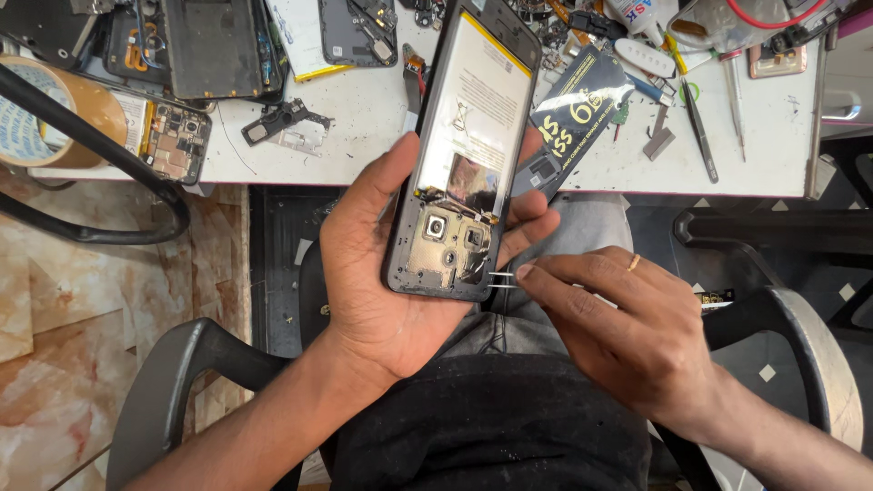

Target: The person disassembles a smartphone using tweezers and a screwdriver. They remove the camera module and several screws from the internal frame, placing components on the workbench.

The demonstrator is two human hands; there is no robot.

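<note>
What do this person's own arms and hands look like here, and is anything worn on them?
Both forearms are bare, with no sleeves, gloves or watch in view. The left hand wears nothing visible. The right hand has a thin gold-coloured ring on one finger. The only clothing showing is a dark top, dusted with pale specks.

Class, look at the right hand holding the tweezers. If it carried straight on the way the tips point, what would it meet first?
The right hand points its tweezers leftward, so it would probably first meet the lower edge of the opened phone held in the left hand.
</note>
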